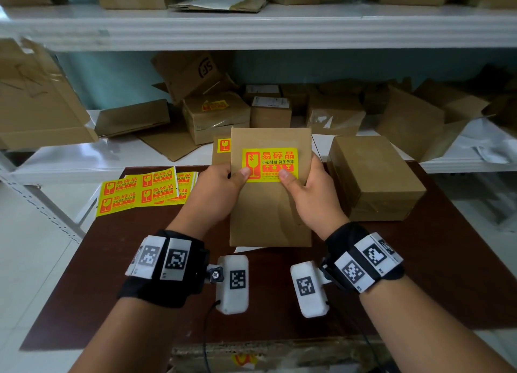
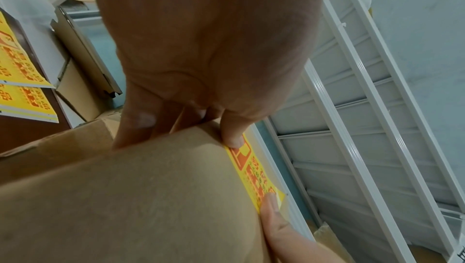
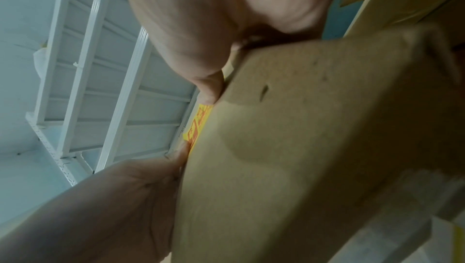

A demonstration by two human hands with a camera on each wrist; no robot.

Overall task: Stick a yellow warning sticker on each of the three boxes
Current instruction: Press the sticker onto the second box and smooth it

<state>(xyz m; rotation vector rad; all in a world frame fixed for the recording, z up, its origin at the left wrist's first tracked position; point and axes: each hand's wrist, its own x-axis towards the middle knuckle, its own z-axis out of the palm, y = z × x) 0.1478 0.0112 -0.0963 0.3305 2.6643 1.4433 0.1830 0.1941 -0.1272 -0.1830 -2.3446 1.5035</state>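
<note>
A flat brown box is held tilted up above the dark table. A yellow warning sticker lies on its upper face. My left hand grips the box's left edge, thumb on the sticker's lower left corner. My right hand grips the right edge, thumb on the sticker's lower right part. In the left wrist view my left hand wraps the box with its thumb on the sticker. Another stickered box stands behind, mostly hidden. A plain brown box sits at the right.
Sheets of yellow stickers lie on the table's left rear corner. White shelving behind holds several cardboard boxes, one with a yellow sticker. More cardboard lies below the table's front edge.
</note>
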